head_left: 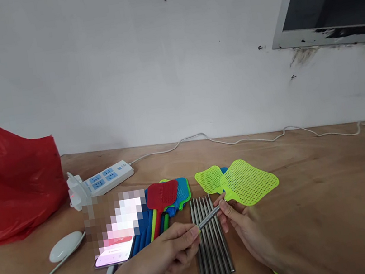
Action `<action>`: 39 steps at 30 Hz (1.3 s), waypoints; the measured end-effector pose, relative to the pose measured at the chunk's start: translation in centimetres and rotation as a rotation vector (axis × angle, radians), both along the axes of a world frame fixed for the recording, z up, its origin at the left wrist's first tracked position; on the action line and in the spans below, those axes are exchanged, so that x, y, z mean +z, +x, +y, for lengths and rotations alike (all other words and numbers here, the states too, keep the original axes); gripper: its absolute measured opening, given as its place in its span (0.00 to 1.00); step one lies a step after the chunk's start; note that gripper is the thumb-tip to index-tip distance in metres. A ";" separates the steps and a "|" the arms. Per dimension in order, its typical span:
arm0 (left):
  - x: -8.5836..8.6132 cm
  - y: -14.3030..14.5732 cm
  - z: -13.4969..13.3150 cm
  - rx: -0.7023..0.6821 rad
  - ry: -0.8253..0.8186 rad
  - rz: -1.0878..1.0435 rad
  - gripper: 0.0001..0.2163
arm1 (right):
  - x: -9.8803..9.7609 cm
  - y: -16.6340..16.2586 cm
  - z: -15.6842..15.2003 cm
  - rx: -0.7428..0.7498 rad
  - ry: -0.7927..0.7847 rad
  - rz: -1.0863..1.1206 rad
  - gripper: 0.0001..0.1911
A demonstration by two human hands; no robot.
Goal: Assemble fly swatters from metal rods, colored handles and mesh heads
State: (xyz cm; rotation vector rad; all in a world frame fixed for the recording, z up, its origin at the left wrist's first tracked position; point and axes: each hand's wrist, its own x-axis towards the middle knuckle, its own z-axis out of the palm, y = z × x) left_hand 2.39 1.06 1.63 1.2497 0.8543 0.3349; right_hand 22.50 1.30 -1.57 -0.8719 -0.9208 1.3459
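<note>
My left hand (181, 247) is closed on the lower end of a metal rod (210, 217), where a bit of yellow-green shows at the fingertips. Near the rod's upper end, my right hand (238, 220) pinches it just below a yellow-green fly swatter head (249, 182). Rod and head form one fly swatter, tilted up to the right. Beneath it lies a row of several metal rods (213, 251). Behind the held swatter rest another yellow-green swatter head (209, 179) and a blue one, mostly hidden. Left of the rods is a pile with a red swatter head (162, 195) on top.
Blue handles (144, 236) lie beside a lit phone (118, 243), partly pixelated. A white power strip (109, 177), a white oval device (66, 247) and a red plastic bag (14, 180) are at left. A white cable (238, 141) runs along the wall.
</note>
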 end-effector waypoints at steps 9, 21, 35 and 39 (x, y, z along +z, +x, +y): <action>0.5 -1.3 1.5 -0.114 -0.508 -0.078 0.23 | 0.2 1.3 1.5 -0.261 -0.008 0.204 0.18; 0.4 -0.7 1.2 0.461 0.970 0.429 0.13 | 0.4 1.5 1.5 -0.284 -0.112 0.242 0.21; -1.4 -1.8 2.1 0.366 1.087 0.963 0.09 | 0.5 1.4 1.0 -0.099 -0.177 0.099 0.21; -1.1 -1.7 2.0 0.342 1.061 0.975 0.08 | -0.1 1.6 1.0 0.029 -0.190 0.073 0.23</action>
